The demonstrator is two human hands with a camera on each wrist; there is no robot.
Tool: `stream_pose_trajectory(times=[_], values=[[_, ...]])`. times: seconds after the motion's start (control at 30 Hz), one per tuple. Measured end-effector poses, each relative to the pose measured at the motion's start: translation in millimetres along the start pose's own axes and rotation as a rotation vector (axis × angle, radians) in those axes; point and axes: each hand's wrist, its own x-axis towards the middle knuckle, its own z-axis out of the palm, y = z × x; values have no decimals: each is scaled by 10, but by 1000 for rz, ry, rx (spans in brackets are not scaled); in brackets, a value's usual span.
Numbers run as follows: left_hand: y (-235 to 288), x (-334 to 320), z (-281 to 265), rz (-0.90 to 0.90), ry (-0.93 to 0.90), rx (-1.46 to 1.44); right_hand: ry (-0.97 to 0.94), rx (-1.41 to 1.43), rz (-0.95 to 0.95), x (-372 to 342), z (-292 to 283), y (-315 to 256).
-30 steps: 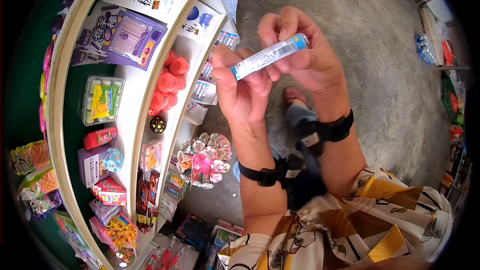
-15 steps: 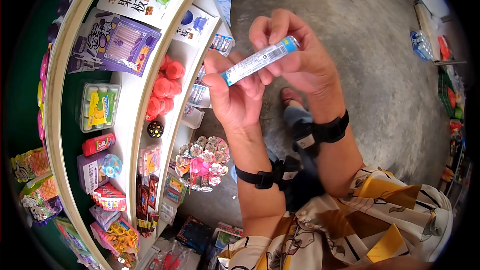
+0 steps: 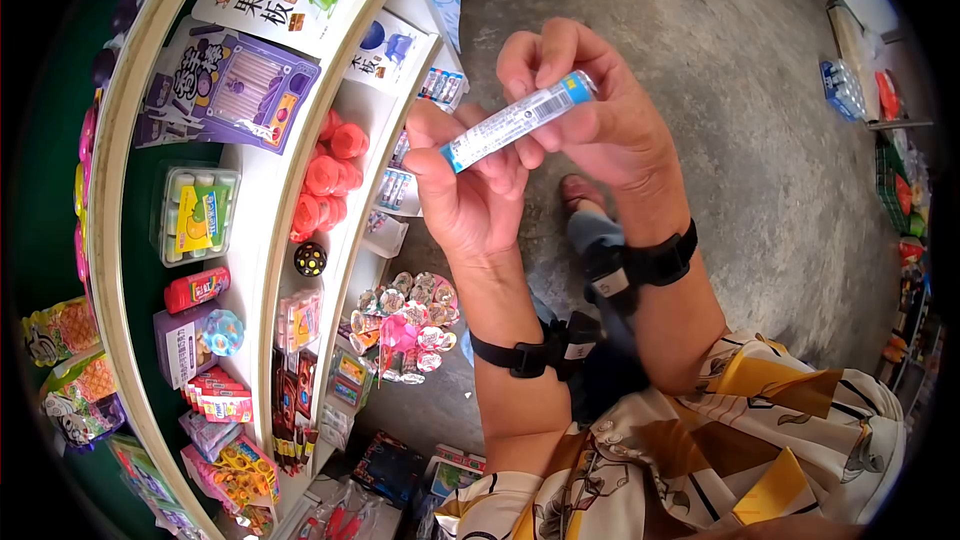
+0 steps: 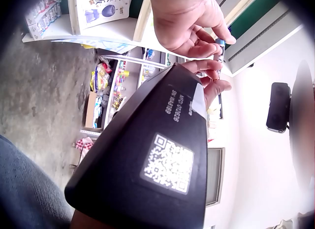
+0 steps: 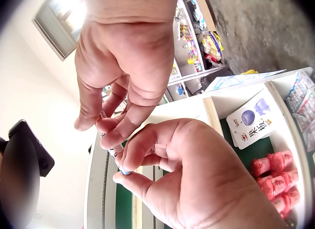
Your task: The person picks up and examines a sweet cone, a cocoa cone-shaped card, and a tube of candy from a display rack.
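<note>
A slim white wrapped roll (image 3: 518,122) with blue ends and a printed barcode is held slantwise between both hands in the head view. My left hand (image 3: 475,190) pinches its lower end, thumb beside the blue tip. The upper end is held by the fingers of my right hand (image 3: 615,120). In the left wrist view the left hand (image 4: 184,20) shows at the top with the roll (image 4: 220,52) at its thumb; a black wrist device hides much of the right hand. The right wrist view has the right hand (image 5: 130,57) above the left hand (image 5: 197,175), fingers covering part of the roll (image 5: 113,149).
White shelves on the left carry a purple snack pack (image 3: 260,90), red-lidded jars (image 3: 325,180), a plastic box of rolls (image 3: 200,215) and other sweets. Wrapped lollipops (image 3: 405,325) stand beside the shelf end. Concrete floor (image 3: 770,190) stretches to the right.
Over the first half second, hands, roll and shelf shift slightly left in the head view. Since then almost nothing has moved; both hands keep their grip on the roll.
</note>
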Motion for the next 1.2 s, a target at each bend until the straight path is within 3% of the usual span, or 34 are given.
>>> stream_pose_trajectory(times=[0.87,1.2], values=[[2,9,-65,40,-96,-72,-56,-70,-55,9,47,-1],[9,-11,-117,50,-40,-81,-69,-102,-73,6,17,0]])
